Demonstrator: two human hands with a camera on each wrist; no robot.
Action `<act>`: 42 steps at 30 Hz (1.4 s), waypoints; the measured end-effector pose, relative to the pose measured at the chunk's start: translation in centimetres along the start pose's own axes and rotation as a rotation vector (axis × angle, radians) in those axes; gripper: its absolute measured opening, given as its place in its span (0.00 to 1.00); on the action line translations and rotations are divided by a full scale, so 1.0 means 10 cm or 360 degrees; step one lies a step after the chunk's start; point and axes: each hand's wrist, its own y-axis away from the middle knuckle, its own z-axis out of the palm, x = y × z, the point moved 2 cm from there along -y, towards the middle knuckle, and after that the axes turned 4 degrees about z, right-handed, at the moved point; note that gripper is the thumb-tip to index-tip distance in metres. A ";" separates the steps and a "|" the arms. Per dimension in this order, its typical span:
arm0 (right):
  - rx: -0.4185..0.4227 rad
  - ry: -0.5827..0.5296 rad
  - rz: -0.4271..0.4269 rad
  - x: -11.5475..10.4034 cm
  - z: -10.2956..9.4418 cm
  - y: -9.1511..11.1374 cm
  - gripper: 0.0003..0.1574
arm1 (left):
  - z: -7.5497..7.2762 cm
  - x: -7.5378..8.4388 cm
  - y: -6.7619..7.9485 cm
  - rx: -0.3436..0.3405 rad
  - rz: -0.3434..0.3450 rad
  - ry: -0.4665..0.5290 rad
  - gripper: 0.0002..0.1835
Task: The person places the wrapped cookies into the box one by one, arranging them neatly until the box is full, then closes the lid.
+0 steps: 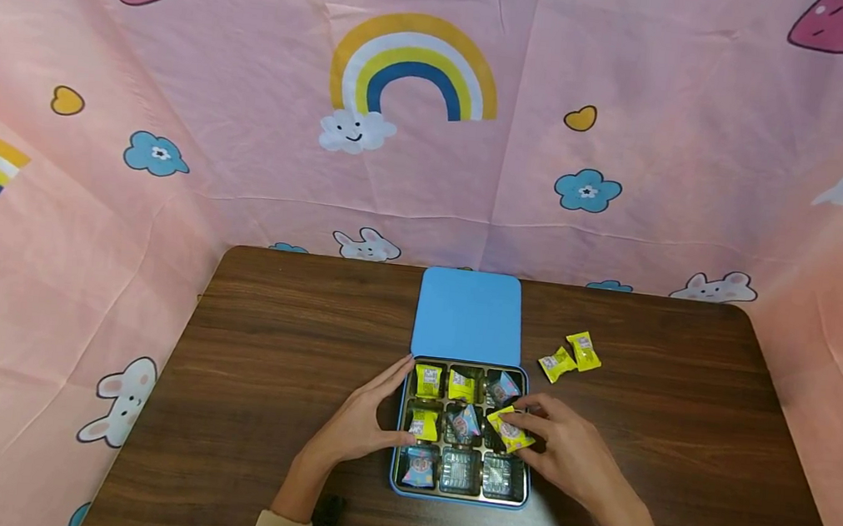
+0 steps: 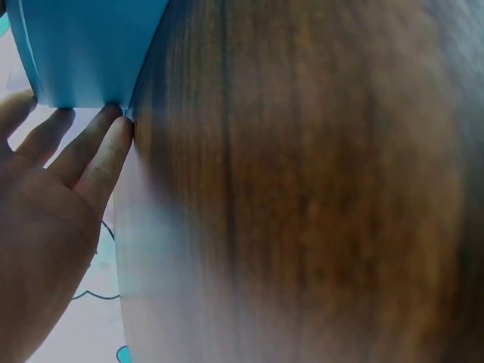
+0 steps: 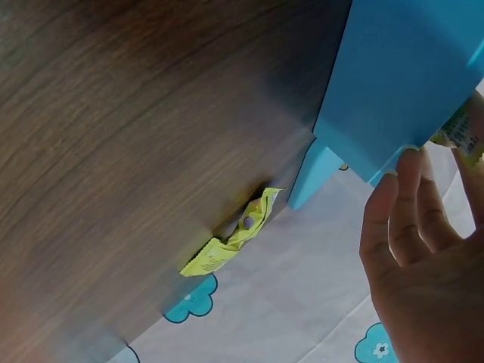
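Observation:
A blue tin [image 1: 457, 501] with a nine-compartment clear tray lies open on the table in the head view, its lid [image 1: 468, 315] folded back. My left hand [image 1: 355, 424] rests against the tin's left side, fingers extended and thumb at the rim; the left wrist view shows fingertips touching the blue wall. My right hand [image 1: 574, 448] pinches a yellow-wrapped candy [image 1: 510, 430] over the right compartment of the middle row. Yellow candies [image 1: 428, 381] sit in the back-left, back-middle and middle-left compartments. Blue-wrapped candies [image 1: 419, 468] lie at front left, centre and back right.
Two yellow-wrapped candies [image 1: 583, 351] lie on the brown wooden table [image 1: 293, 352], right of the lid. Pink printed cloth [image 1: 257, 73] hangs behind the table and at both sides. A small dark object [image 1: 328, 514] is near the left wrist.

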 end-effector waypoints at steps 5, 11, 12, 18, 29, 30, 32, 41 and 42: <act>-0.0001 0.0003 -0.0015 0.01 0.02 0.00 0.30 | 0.00 0.00 0.00 -0.0004 -0.0012 0.0009 0.58; 0.0001 0.0016 0.0024 0.00 0.04 0.00 0.33 | 0.00 0.01 0.00 -0.0009 -0.0008 0.0017 0.58; 0.0004 0.0026 0.0032 0.00 0.04 0.00 0.34 | 0.00 0.01 0.00 -0.0006 -0.0008 0.0017 0.57; 0.0073 0.0053 0.0071 0.05 -0.02 -0.01 0.44 | 0.00 0.01 0.00 -0.0013 -0.0027 0.0008 0.58; 0.0187 0.0047 0.0115 0.22 -0.14 -0.02 0.43 | 0.00 0.02 -0.01 -0.0023 -0.0031 0.0002 0.58; 0.0191 0.0045 0.0118 0.23 -0.14 -0.02 0.43 | 0.00 0.02 -0.01 -0.0022 -0.0031 0.0000 0.58; 0.0196 0.0040 0.0128 0.25 -0.15 -0.02 0.43 | 0.00 0.02 -0.01 -0.0022 -0.0029 0.0005 0.58; 0.0183 0.0034 0.0198 0.38 -0.17 -0.01 0.43 | -0.01 -0.01 -0.01 -0.0025 -0.0027 0.0016 0.57; 0.0188 0.0028 0.0198 0.40 -0.17 0.00 0.43 | 0.00 -0.01 -0.01 -0.0024 -0.0028 0.0014 0.57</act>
